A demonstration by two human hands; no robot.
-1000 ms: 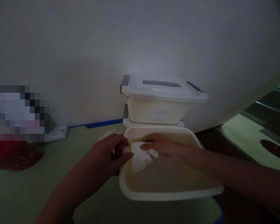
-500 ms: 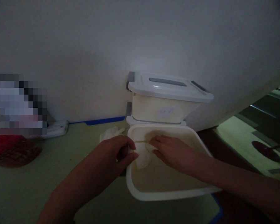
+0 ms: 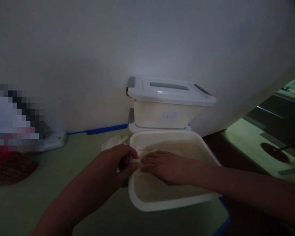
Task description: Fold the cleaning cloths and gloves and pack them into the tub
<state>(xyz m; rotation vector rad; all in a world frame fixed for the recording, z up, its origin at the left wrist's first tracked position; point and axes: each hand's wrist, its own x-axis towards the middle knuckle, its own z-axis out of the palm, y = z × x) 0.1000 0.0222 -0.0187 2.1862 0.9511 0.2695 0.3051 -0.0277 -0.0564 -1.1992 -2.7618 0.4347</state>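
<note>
Over the left rim of an open white plastic tub (image 3: 159, 206), the thumb and forefinger of my left hand (image 3: 118, 164) pinch the edge of a thin pale glove (image 3: 142, 153). My right hand (image 3: 165, 166) reaches in across the tub from the right. Its fingers are bent and close together on the same glove, right beside my left fingertips. Most of the glove is hidden under that hand. Pale powder or liquid seems to cover the tub's inside; I cannot tell which. Another crumpled white glove (image 3: 113, 142) lies on the table behind my left hand.
Two lidded white boxes with grey clips, the upper box (image 3: 169, 111) on the lower, stand against the wall (image 3: 88, 65). At left are a red-lined wicker basket (image 3: 12, 168) and a white power strip (image 3: 55, 140). Blue tape (image 3: 105, 128) edges the green tabletop (image 3: 83, 203).
My right hand has moved left, up to my left fingertips. The pale edge stretched between my hands has closed up, and the hanging part of the glove is now covered. The view has shifted slightly.
</note>
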